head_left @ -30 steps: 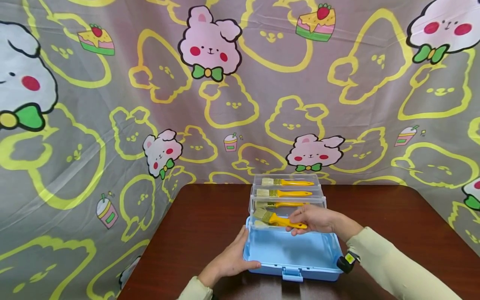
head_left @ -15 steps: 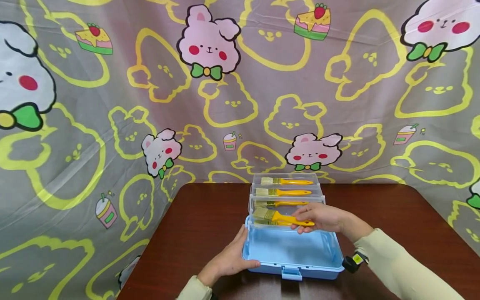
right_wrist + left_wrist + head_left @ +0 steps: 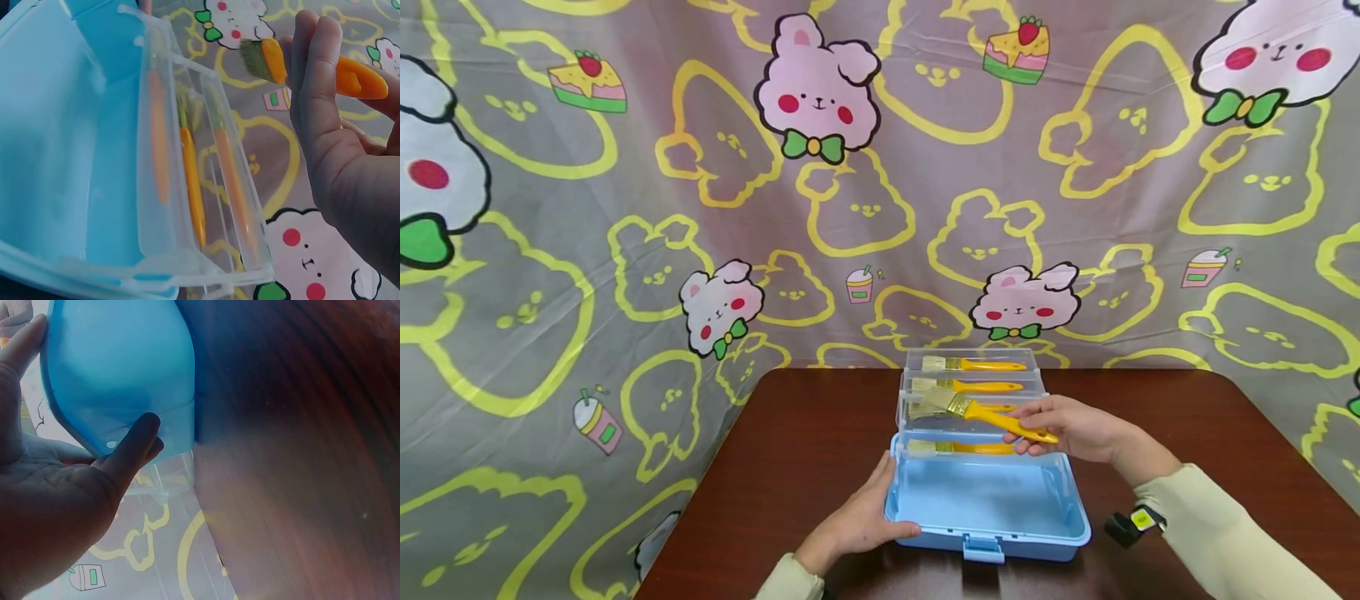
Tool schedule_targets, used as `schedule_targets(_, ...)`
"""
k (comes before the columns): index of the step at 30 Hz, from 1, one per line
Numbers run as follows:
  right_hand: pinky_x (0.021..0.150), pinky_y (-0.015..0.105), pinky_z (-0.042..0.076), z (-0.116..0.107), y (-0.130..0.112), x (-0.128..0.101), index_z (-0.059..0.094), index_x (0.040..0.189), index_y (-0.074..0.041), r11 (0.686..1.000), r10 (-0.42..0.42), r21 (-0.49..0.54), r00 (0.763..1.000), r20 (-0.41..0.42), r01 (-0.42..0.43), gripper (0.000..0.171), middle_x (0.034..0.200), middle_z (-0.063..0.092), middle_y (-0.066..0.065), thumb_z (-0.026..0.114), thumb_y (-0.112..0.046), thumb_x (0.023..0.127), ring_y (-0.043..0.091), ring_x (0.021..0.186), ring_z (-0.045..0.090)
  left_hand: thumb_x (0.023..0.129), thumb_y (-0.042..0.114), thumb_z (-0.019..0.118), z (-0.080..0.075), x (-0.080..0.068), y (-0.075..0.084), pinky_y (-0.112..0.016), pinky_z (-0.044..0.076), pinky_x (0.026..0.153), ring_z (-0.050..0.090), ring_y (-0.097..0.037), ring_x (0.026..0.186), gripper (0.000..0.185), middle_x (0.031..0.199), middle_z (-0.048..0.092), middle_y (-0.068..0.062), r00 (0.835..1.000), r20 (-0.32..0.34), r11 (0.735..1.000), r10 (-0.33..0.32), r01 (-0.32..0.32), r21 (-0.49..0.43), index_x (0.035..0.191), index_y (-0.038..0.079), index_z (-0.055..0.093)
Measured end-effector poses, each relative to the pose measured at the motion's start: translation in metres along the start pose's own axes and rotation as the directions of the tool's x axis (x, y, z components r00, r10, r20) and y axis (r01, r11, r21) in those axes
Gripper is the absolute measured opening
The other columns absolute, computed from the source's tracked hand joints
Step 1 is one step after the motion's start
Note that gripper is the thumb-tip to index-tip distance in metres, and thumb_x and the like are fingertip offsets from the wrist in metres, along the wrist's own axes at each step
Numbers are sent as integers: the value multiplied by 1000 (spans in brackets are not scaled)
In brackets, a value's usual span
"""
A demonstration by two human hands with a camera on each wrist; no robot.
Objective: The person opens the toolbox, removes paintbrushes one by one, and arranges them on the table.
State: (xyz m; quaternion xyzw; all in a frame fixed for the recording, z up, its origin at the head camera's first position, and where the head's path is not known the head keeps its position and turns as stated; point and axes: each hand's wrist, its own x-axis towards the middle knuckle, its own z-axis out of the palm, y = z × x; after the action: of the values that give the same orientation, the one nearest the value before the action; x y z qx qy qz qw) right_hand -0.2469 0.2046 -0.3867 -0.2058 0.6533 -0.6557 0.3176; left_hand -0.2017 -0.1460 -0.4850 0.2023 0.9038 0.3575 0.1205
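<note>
In the head view, my right hand [image 3: 1071, 427] pinches the yellow handle of a paintbrush [image 3: 994, 417] with pale bristles. The brush is tilted, bristles up to the left, and overlaps the clear tiered trays [image 3: 1034, 423]. The right wrist view shows the same paintbrush [image 3: 362, 80] between thumb and fingers, apart from the trays. My left hand [image 3: 867, 510] rests against the left side of an open blue toolbox [image 3: 992, 546], fingers extended along the wall and thumb at the front. In the left wrist view, its fingers [image 3: 134, 440] lie on the blue wall.
Yellow-handled paintbrushes lie in the tiers, including a top one [image 3: 992, 365], one below it [image 3: 988, 387] and a lowest one [image 3: 985, 448]. A latch [image 3: 983, 548] sticks out at the toolbox front. Behind the brown table [image 3: 820, 417] hangs a patterned cloth [image 3: 865, 208].
My right hand has raised the paintbrush from the lowest tier and moved it right. A brush lying in that tier now shows below it. My left hand stays against the toolbox.
</note>
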Motion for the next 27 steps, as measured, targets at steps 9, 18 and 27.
schedule_targets(9,86,36,49,-19,0,-16,57,121,2,989,-105,114,993,46,99,28,109,65,20,39,-3,101,25,94,66,77,52,73,0,-1,1,-52,29,104,22,-32,138,111,157,1,-17,1000,3,1000,-27,27,-1,152,5,7)
schedule_targets(18,89,36,46,-37,8,-31,55,122,2,977,-114,184,993,18,109,29,110,66,16,34,1,101,25,102,64,77,50,73,0,0,1,-51,29,104,18,-29,139,111,157,0,-14,1000,5,1000,-18,18,-18,152,5,5)
schedule_targets(27,87,33,49,-56,19,-47,56,119,-2,980,-68,178,993,-101,85,25,110,65,13,39,-2,101,23,99,65,77,50,74,-1,1,1,-51,30,104,20,-31,138,111,157,0,-16,1000,1,1000,-6,6,-18,152,6,4)
